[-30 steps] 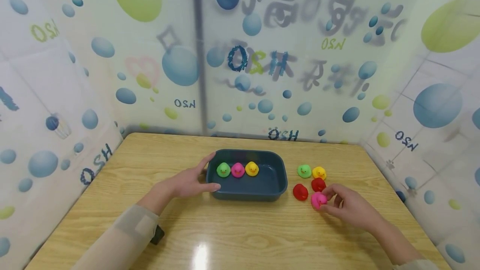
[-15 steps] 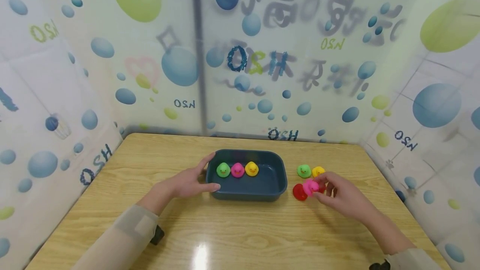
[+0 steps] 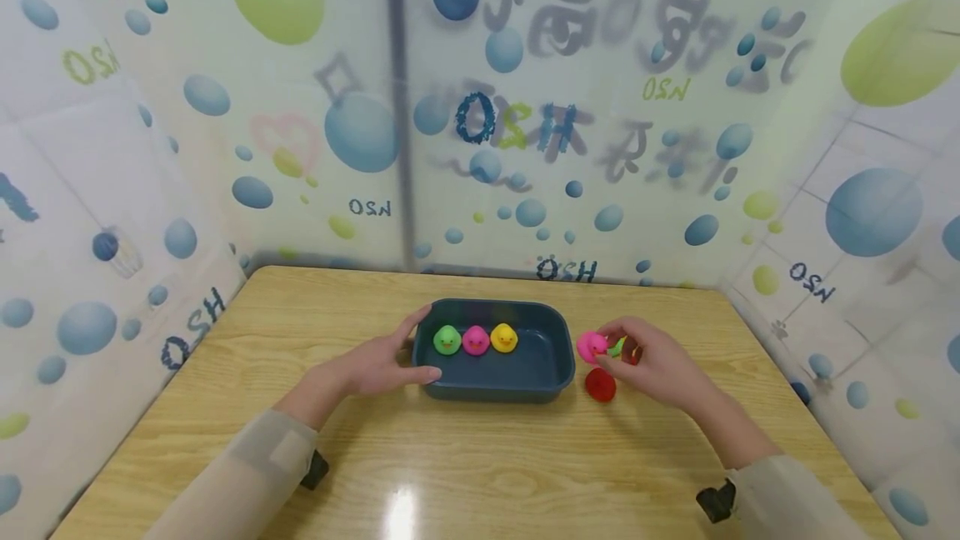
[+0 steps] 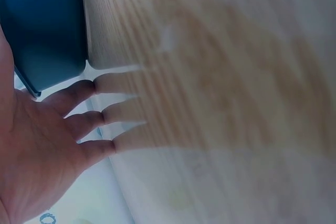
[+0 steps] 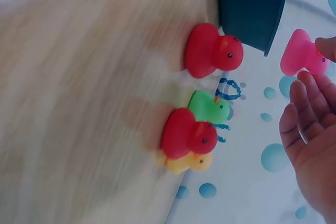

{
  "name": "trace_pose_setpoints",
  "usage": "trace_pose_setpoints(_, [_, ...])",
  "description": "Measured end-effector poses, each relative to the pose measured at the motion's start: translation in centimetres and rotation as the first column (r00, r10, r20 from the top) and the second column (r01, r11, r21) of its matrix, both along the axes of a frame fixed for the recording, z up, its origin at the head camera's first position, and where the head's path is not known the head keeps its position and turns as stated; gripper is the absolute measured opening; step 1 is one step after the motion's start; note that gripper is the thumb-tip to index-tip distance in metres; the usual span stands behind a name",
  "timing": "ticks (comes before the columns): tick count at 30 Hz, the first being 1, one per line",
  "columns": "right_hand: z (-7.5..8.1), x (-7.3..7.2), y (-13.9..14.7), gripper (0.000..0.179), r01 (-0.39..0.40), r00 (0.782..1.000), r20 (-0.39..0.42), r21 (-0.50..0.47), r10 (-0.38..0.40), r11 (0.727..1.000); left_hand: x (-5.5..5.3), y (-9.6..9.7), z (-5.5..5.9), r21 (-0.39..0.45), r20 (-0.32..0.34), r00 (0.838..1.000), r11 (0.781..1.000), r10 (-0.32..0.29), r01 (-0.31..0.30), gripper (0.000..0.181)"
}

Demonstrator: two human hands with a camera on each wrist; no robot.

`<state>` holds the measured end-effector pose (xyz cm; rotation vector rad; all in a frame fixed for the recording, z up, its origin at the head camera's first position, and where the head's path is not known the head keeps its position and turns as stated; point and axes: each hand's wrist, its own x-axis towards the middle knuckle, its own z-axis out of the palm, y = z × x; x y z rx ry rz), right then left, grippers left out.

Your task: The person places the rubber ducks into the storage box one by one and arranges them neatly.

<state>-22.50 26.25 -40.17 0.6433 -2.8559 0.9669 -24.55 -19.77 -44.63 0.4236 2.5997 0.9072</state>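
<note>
My left hand [image 3: 375, 363] rests at the left end of a dark blue plastic box [image 3: 495, 390], thumb by the front corner and index finger up at the back corner. Its other fingers reach straight down to the tabletop in the left wrist view. Inside the box sit three rubber ducks in a row: a green duck [image 3: 447, 341], a pink duck [image 3: 476, 342] and a yellow duck [image 3: 504, 338]. Just right of the box, my right hand [image 3: 660, 361] pinches another pink duck [image 5: 297, 53] between thumb and fingertips, raised off the table.
Under and behind my right hand stand two red ducks, one red duck [image 5: 202, 53] nearer the box and another red duck [image 5: 181, 135]. A second green duck [image 5: 202, 107] and yellow duck [image 5: 181, 164] stand close by. Patterned curtains [image 3: 525, 190] surround the wooden table [image 3: 480, 457].
My right hand has lifted the pink duck from the group and carried it left and away from me, close to the box's right end. My left hand and the box stay put.
</note>
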Motion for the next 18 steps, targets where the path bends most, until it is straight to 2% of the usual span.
trace_pose_setpoints(11, [0.3, -2.0, -2.5, 0.033, -0.019, 1.000, 0.019, -0.017, 0.019, 1.000, -0.1, 0.0, -0.1, -0.001, -0.009, 1.000, 1.000, -0.007, 0.007, 0.113])
trace_pose_setpoints(18, [-0.5, -3.1, -4.1, 0.034, -0.022, 1.000, 0.017, 0.014, 0.022, 1.000, -0.2, 0.0, -0.2, 0.003, -0.019, 1.000, 1.000, -0.016, 0.016, 0.113])
